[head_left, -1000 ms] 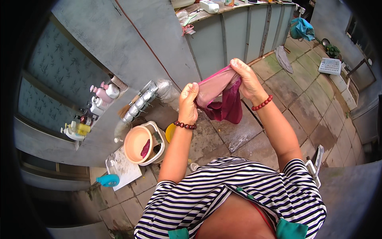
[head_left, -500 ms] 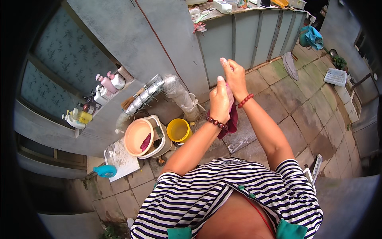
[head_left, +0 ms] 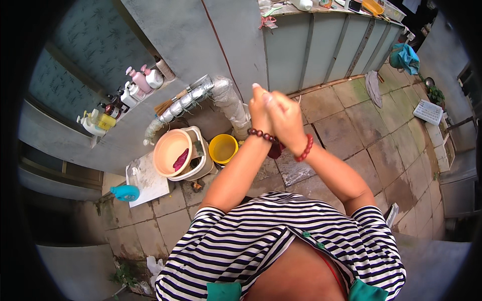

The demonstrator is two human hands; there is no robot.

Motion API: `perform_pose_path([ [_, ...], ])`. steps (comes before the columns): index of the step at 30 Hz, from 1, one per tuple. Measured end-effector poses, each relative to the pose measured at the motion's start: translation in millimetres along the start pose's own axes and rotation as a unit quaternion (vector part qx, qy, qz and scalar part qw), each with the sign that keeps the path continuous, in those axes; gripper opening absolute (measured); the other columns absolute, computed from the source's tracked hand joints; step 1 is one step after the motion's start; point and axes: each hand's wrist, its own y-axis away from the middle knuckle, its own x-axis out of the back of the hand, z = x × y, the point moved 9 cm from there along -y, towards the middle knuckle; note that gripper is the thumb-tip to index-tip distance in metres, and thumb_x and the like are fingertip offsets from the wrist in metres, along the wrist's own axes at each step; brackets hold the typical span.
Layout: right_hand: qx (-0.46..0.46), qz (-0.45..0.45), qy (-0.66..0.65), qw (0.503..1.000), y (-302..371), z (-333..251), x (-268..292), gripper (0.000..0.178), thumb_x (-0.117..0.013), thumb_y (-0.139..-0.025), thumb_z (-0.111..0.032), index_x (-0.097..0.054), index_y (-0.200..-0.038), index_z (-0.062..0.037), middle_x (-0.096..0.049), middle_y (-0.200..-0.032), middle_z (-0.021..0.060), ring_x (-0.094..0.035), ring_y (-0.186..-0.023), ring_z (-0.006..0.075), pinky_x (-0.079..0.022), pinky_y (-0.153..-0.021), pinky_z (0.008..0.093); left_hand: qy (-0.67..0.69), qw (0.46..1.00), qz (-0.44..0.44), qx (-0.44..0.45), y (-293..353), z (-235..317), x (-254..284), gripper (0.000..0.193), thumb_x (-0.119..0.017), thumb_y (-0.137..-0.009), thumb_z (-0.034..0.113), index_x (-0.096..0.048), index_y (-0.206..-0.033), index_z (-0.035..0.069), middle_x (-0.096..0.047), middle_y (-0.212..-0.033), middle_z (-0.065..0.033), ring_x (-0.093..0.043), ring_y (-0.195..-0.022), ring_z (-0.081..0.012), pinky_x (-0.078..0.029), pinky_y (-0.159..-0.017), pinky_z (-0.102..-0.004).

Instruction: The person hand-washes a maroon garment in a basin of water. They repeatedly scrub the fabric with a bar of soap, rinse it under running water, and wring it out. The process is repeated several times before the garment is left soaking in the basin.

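Two hands at centre, touching: left hand (head_left: 259,111), right hand (head_left: 287,116). Cloth (head_left: 275,151) shows below them, between the wrists. Left of the wrists, on the paving (head_left: 346,168): bucket (head_left: 223,149), then tub (head_left: 205,163). Basin (head_left: 163,143) overlaps the tub's left side; rag (head_left: 181,159) lies in it. Board (head_left: 156,184) just beyond, to the left and nearer the body; jug (head_left: 125,192) at its left end. Pipe (head_left: 230,100) behind bucket and tub; brush (head_left: 165,106) along its upper side. Bottles (head_left: 138,81) in a row on the sill, left of the pipe. Ahead: counter (head_left: 326,47), with assorted items on top. Floor cloth (head_left: 373,89) by its foot, toward the right. Far right: basket (head_left: 428,112), plant (head_left: 435,95) behind.
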Motion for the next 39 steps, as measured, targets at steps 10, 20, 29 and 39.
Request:
perform_pose_path([
  [10,-0.074,-0.056,0.024,0.995,-64.0,70.3,10.7,0.06,-0.049,-0.097,-0.054,-0.045,-0.074,0.0015,-0.037,-0.062,0.0127,-0.033,-0.06,0.0184,-0.038,-0.056,0.0353,0.019,0.994,-0.072,0.077,38.4,24.3,-23.4,0.041,-0.053,-0.098,0.047,-0.055,-0.096,0.006,-0.066,-0.102,-0.0127,-0.068,-0.093,-0.0236,-0.056,-0.086,-0.0371],
  [20,-0.084,-0.276,-0.042,0.957,-37.5,52.6,22.8,0.037,-0.065,-0.092,-0.041,-0.062,-0.102,-0.0056,-0.063,-0.095,0.0013,-0.055,-0.084,0.0089,-0.046,-0.082,0.0268,0.045,0.979,-0.192,0.048,21.6,69.8,1.0,0.007,-0.061,-0.095,0.013,-0.061,-0.096,0.006,-0.065,-0.095,-0.0011,-0.062,-0.087,-0.0112,-0.051,-0.081,-0.0271],
  [29,-0.205,-0.282,-0.194,0.917,-14.5,49.0,-0.6,0.024,-0.067,-0.093,-0.027,-0.057,-0.082,-0.0083,-0.052,-0.079,-0.0085,-0.044,-0.075,0.0015,-0.038,-0.066,0.0199,-0.069,0.954,-0.293,0.002,32.7,66.6,-31.0,0.009,-0.058,-0.098,0.014,-0.055,-0.103,0.006,-0.061,-0.092,-0.0004,-0.059,-0.086,-0.0078,-0.05,-0.079,-0.0233],
  [39,-0.222,-0.139,-0.356,0.897,-16.1,32.4,-3.9,0.016,-0.058,-0.096,-0.015,-0.054,-0.083,-0.008,-0.059,-0.086,-0.0002,-0.061,-0.073,0.0091,-0.048,-0.069,0.0232,-0.245,0.91,-0.326,-0.07,44.2,31.6,1.9,0.089,-0.058,-0.088,0.063,-0.032,-0.147,0.002,-0.045,-0.141,-0.0148,-0.039,-0.135,-0.0253,-0.028,-0.113,-0.0373],
])
